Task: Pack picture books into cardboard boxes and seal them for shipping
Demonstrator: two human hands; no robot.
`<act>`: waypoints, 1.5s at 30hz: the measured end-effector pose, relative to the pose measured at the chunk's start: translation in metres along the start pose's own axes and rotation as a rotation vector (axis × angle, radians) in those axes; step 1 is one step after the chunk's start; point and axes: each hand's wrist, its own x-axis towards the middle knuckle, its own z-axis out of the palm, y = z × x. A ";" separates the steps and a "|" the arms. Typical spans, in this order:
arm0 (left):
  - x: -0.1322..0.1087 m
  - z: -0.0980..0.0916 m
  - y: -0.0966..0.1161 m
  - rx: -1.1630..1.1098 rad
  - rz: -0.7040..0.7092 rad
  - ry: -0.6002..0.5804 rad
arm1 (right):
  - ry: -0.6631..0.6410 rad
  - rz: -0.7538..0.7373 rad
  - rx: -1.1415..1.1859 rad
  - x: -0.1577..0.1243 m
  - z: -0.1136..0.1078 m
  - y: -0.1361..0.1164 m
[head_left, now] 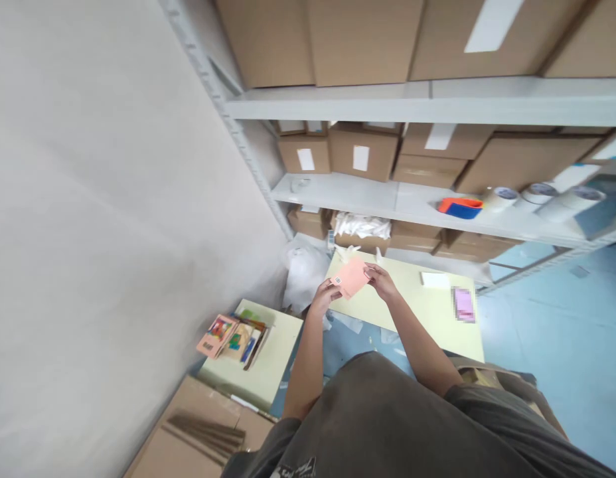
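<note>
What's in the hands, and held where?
A pink card, held at opposite ends: left hand on the lower-left end, right hand on the right end.

Our left hand point(322, 297) and right hand point(381, 281) are raised in front of us, close together but not touching, each pinching between thumb and fingers. Both wrists turn slightly inward. Our bare left forearm point(308, 362) and right forearm point(417, 338) angle up and inward from our short dark sleeves point(480, 415), forming a narrow V above our dark shirt point(382, 425).
</note>
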 end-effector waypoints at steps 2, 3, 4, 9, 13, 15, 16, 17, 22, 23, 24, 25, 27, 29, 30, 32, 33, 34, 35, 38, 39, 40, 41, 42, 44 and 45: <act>0.019 0.045 -0.015 -0.014 -0.012 -0.044 | 0.074 -0.025 0.055 -0.003 -0.037 -0.016; 0.027 0.067 -0.024 -0.025 -0.007 -0.051 | 0.095 -0.035 0.068 -0.006 -0.052 -0.022; 0.034 0.087 -0.033 -0.037 -0.005 -0.055 | 0.105 -0.041 0.071 -0.008 -0.066 -0.026; 0.055 0.160 -0.065 -0.088 -0.055 -0.101 | 0.149 -0.047 0.089 -0.021 -0.117 -0.041; 0.075 0.169 -0.056 0.004 -0.137 -0.184 | 0.182 -0.085 0.069 -0.025 -0.139 -0.051; 0.087 0.164 -0.042 0.068 -0.170 -0.253 | 0.167 -0.096 0.025 -0.026 -0.143 -0.056; 0.092 0.160 -0.034 0.098 -0.171 -0.293 | 0.159 -0.098 0.013 -0.026 -0.142 -0.058; 0.098 0.157 -0.027 0.128 -0.166 -0.326 | 0.154 -0.098 0.012 -0.025 -0.140 -0.059; 0.117 0.148 -0.005 0.174 -0.100 -0.388 | 0.198 -0.062 0.074 -0.023 -0.123 -0.055; 0.120 0.147 -0.003 0.186 -0.095 -0.385 | 0.208 -0.064 0.075 -0.022 -0.119 -0.054; 0.123 0.146 0.000 0.210 -0.080 -0.369 | 0.218 -0.073 0.070 -0.021 -0.116 -0.052; 0.126 0.145 0.002 0.251 -0.048 -0.336 | 0.229 -0.090 0.062 -0.019 -0.112 -0.051; 0.130 0.146 0.008 0.355 0.073 -0.247 | 0.256 -0.139 0.034 -0.015 -0.103 -0.050; 0.131 0.150 0.013 0.434 0.212 -0.243 | 0.250 -0.204 0.000 -0.010 -0.091 -0.049; 0.131 0.153 0.015 0.449 0.258 -0.291 | 0.227 -0.245 -0.024 -0.007 -0.085 -0.048; 0.128 0.160 0.019 0.439 0.293 -0.423 | 0.166 -0.331 -0.094 -0.002 -0.074 -0.046; 0.126 0.164 0.021 0.430 0.294 -0.465 | 0.142 -0.365 -0.137 0.000 -0.069 -0.044; 0.125 0.166 0.023 0.423 0.291 -0.482 | 0.131 -0.389 -0.181 0.002 -0.066 -0.043; 0.124 0.167 0.026 0.413 0.283 -0.484 | 0.135 -0.400 -0.220 0.004 -0.065 -0.041; 0.127 0.163 0.034 0.317 0.215 -0.497 | 0.290 -0.398 -0.275 0.006 -0.070 -0.037; 0.129 0.161 0.036 0.268 0.179 -0.511 | 0.373 -0.394 -0.272 0.006 -0.074 -0.037; 0.132 0.158 0.038 0.224 0.142 -0.525 | 0.437 -0.386 -0.256 0.006 -0.078 -0.038; 0.135 0.155 0.039 0.192 0.107 -0.536 | 0.463 -0.371 -0.226 0.005 -0.082 -0.040; 0.138 0.154 0.039 0.176 0.076 -0.544 | 0.448 -0.350 -0.185 0.004 -0.086 -0.042; 0.142 0.153 0.037 0.183 0.047 -0.523 | 0.357 -0.299 -0.094 0.001 -0.091 -0.048; 0.144 0.154 0.035 0.202 0.061 -0.477 | 0.323 -0.278 -0.059 -0.001 -0.093 -0.051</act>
